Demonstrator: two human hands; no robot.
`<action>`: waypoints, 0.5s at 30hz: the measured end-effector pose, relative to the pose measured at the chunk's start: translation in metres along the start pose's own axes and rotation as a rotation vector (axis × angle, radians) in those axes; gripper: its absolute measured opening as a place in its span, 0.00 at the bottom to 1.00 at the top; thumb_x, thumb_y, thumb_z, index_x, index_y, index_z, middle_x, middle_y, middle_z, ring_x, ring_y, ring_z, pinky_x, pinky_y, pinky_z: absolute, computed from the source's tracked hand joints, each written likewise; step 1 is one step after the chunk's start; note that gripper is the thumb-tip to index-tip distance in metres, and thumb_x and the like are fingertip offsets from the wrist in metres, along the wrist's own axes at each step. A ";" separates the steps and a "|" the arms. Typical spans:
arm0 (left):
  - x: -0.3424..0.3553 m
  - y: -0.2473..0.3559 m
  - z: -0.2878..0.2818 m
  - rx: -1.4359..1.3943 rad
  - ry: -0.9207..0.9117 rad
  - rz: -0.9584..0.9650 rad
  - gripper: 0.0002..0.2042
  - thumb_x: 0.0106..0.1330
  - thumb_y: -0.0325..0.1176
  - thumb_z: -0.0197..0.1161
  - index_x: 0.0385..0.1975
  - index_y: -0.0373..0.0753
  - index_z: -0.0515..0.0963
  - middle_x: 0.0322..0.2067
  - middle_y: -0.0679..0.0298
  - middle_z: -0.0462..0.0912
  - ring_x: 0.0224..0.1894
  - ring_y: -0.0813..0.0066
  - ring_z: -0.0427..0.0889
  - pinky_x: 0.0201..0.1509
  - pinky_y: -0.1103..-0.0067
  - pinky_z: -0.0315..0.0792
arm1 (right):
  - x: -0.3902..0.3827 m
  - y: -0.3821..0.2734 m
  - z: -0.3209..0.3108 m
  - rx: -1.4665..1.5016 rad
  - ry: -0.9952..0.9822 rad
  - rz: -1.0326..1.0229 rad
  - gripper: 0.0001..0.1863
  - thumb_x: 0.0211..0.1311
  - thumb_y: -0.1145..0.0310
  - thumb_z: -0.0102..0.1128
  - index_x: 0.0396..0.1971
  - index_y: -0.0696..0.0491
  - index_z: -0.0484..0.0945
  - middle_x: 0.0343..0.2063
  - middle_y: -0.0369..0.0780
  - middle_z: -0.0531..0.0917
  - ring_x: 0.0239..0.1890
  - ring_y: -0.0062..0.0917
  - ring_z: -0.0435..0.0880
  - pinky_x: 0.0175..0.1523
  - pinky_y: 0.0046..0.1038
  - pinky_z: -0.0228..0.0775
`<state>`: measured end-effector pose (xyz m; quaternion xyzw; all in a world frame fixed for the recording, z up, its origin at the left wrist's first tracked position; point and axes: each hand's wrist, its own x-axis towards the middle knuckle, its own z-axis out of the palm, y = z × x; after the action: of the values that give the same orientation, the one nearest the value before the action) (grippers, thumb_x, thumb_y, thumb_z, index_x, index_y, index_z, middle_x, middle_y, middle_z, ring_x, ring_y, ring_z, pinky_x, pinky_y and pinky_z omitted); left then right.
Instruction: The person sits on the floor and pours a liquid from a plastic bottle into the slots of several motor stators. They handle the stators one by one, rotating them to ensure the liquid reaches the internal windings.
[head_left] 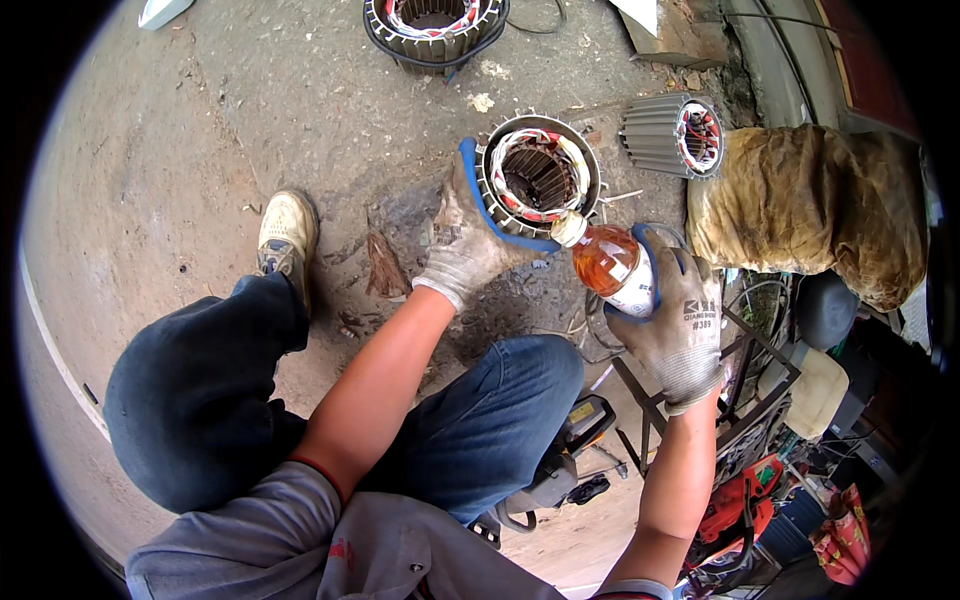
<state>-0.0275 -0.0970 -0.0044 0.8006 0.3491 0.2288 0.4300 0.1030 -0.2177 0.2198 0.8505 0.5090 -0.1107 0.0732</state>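
A finned motor stator stands upright on the ground, its bore facing up and its winding ends bound in white and red. My left hand, in a grey work glove with blue edging, is wrapped round the stator's left and near side. In my right hand, gloved the same way, is a clear plastic bottle of amber liquid. The bottle tilts toward the stator, its pale neck end at the near right rim. Whether liquid is flowing out I cannot make out.
A larger stator with a black cable stands at the far edge. Another finned stator lies on its side at right, beside a stained brown cloth bundle. A metal frame and assorted tools clutter the lower right.
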 end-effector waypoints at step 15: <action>-0.003 0.000 -0.002 -0.057 -0.004 -0.033 0.72 0.39 0.65 0.85 0.77 0.31 0.46 0.70 0.47 0.66 0.72 0.50 0.68 0.81 0.57 0.59 | -0.003 0.000 -0.004 -0.029 -0.044 0.044 0.43 0.40 0.67 0.75 0.65 0.54 0.76 0.51 0.51 0.84 0.55 0.50 0.81 0.65 0.46 0.70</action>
<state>-0.0308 -0.0982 -0.0040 0.7825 0.3547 0.2300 0.4572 0.1024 -0.2196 0.2243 0.8577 0.4900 -0.1203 0.0989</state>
